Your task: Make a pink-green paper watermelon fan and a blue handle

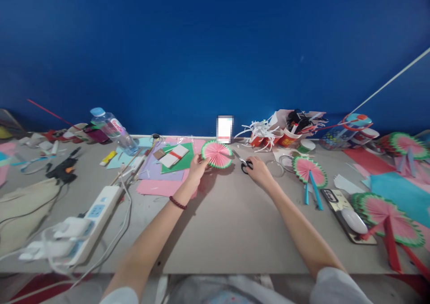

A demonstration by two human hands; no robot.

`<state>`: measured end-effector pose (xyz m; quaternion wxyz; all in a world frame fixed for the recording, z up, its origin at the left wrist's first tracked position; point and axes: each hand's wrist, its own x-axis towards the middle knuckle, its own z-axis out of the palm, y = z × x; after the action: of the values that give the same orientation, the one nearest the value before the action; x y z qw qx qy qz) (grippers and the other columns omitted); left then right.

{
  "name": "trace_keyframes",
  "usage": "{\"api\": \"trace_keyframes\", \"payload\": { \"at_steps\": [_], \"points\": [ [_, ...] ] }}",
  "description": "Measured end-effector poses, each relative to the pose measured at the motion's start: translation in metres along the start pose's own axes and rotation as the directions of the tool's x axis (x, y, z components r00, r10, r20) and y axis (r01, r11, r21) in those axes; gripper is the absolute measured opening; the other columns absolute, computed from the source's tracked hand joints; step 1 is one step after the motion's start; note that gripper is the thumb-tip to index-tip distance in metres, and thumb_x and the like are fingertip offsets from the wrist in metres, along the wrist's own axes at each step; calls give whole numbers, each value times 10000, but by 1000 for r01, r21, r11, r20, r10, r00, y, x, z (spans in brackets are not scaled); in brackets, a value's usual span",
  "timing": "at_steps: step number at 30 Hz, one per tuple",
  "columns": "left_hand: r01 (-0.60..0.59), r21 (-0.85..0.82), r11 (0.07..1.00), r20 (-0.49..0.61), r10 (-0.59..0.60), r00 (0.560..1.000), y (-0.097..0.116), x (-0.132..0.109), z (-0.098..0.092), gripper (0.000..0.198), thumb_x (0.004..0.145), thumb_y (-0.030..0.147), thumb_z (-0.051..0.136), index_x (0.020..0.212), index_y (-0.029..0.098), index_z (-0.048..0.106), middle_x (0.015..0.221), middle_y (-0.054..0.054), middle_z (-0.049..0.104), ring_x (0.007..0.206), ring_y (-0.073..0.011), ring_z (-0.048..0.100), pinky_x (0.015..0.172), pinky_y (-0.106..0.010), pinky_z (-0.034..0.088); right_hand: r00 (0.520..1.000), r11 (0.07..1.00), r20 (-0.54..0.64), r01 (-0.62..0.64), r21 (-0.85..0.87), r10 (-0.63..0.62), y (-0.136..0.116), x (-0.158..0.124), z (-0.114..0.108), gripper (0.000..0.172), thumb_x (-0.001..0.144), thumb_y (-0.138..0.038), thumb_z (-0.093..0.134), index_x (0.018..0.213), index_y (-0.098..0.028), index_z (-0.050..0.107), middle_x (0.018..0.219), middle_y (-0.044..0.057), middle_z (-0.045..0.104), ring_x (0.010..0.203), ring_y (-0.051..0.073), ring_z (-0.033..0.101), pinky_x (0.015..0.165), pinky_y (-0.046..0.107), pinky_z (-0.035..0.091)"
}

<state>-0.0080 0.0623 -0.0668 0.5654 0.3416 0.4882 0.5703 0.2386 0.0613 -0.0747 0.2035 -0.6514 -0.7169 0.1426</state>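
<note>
My left hand (197, 166) pinches the left edge of a round pink paper fan with a green rim (217, 154), held just above the grey table (231, 223). A dark red bead bracelet (177, 203) sits on that wrist. My right hand (258, 169) rests on the table with its fingers closed over the black handles of a pair of scissors (244, 163), whose blades point toward the fan.
Coloured paper sheets (168, 169) and a water bottle (114, 130) lie left of the fan. A power strip (97, 214) with cables and a glue gun (63, 169) are nearer left. Finished fans (309, 171), red cups (278, 138), and a phone (346, 210) crowd the right.
</note>
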Motion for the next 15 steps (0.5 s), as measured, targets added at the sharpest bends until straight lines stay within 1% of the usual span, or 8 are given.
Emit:
{"api": "trace_keyframes", "payload": {
  "at_steps": [2, 6, 7, 9, 10, 12, 13, 15],
  "points": [
    [-20, 57, 998, 52, 17, 999, -6, -2, 2, 373, 589, 294, 783, 905, 175, 626, 884, -61, 661, 697, -167, 640, 647, -295, 526, 998, 995, 11, -66, -68, 67, -2, -2, -7, 252, 753, -158, 526, 995, -157, 596, 993, 120, 597, 881, 225, 578, 765, 300, 419],
    [-51, 136, 989, 301, 8, 954, -14, -5, 5, 328, 649, 327, 743, 942, 193, 682, 887, -76, 684, 790, -214, 647, 746, -340, 522, 989, 976, 28, -141, -166, 147, -4, -3, -16, 237, 762, -186, 526, 987, -159, 597, 969, 130, 603, 838, 235, 587, 685, 290, 398],
    [-90, 172, 981, 317, 31, 948, -14, -6, 5, 349, 655, 319, 742, 982, 210, 685, 904, -74, 690, 803, -218, 644, 767, -341, 513, 988, 974, 32, -144, -177, 152, -4, -3, -17, 233, 766, -193, 524, 985, -161, 597, 968, 129, 603, 834, 235, 589, 675, 289, 393],
    [-217, 285, 934, 279, 135, 951, -8, -8, 4, 411, 646, 279, 756, 1048, 242, 678, 927, -65, 692, 798, -212, 632, 795, -322, 488, 987, 971, 37, -143, -191, 153, -4, -3, -18, 230, 772, -200, 520, 984, -161, 600, 973, 128, 602, 830, 233, 592, 661, 285, 386],
    [-287, 356, 889, 251, 205, 946, -3, -8, 2, 412, 642, 261, 759, 1047, 251, 680, 926, -62, 689, 786, -208, 624, 801, -311, 476, 988, 970, 39, -141, -197, 152, -4, -3, -18, 229, 773, -199, 519, 983, -161, 602, 973, 128, 603, 831, 232, 593, 657, 284, 383],
    [-416, 510, 753, 315, 286, 905, 11, -6, -6, 312, 690, 257, 720, 1001, 252, 697, 852, -58, 682, 757, -206, 604, 818, -305, 455, 988, 968, 42, -138, -208, 149, -4, -3, -18, 229, 778, -199, 518, 986, -158, 605, 972, 129, 605, 833, 232, 595, 651, 282, 379],
    [-467, 581, 667, 350, 313, 883, 19, -3, -12, 227, 712, 256, 696, 938, 249, 708, 809, -60, 675, 773, -216, 601, 824, -305, 448, 988, 967, 44, -137, -214, 149, -4, -3, -18, 230, 782, -201, 517, 990, -158, 605, 974, 129, 607, 835, 231, 596, 650, 281, 377],
    [-527, 703, 477, 397, 351, 848, 35, 5, -28, 151, 741, 235, 651, 882, 241, 705, 889, -80, 676, 890, -249, 591, 856, -323, 431, 986, 964, 53, -140, -228, 156, -4, -4, -18, 232, 792, -205, 513, 1002, -161, 603, 990, 127, 608, 842, 226, 599, 651, 277, 376]
  ]
}}
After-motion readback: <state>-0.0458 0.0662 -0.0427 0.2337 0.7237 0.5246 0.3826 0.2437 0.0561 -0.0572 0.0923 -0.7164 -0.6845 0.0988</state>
